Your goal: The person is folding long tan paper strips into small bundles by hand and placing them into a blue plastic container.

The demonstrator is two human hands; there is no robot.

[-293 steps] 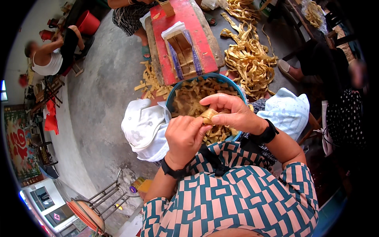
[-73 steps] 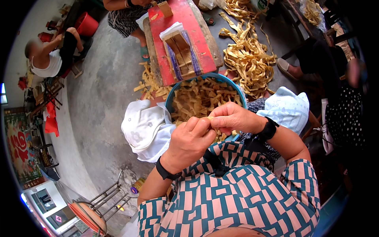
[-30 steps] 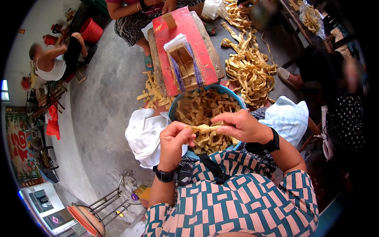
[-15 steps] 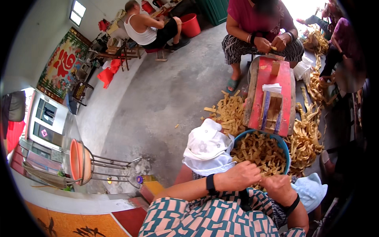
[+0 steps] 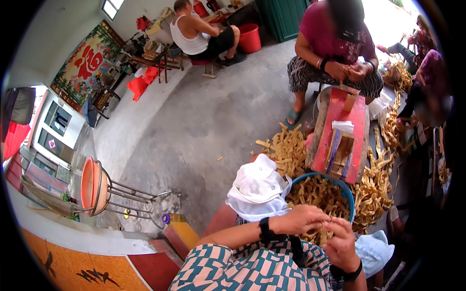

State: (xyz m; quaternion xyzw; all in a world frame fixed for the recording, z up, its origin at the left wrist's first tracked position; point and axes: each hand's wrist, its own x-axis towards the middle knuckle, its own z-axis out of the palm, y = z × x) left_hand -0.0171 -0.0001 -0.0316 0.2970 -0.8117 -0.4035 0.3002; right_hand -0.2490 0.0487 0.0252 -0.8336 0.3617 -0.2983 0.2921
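My left hand [image 5: 302, 219] and my right hand [image 5: 341, 243] meet over my lap, both pinching a small yellow strip piece [image 5: 323, 235]. Just beyond them sits a blue basin [image 5: 350, 195] full of cut yellow strips. White cloth covers my left knee [image 5: 258, 188] and pale blue cloth my right knee [image 5: 374, 250]. Each wrist wears a black band.
A red bench with a wooden cutting jig [image 5: 341, 130] stands past the basin, with yellow strip piles [image 5: 287, 149] around it. A seated person in a maroon top [image 5: 335, 48] works at its far end. Another person [image 5: 199, 35] sits far back. A metal stand with orange basins [image 5: 97, 186] is at left.
The view has swung left and up, showing more of the room. My hands have dropped from above the basin to its near edge, still together on a strip.
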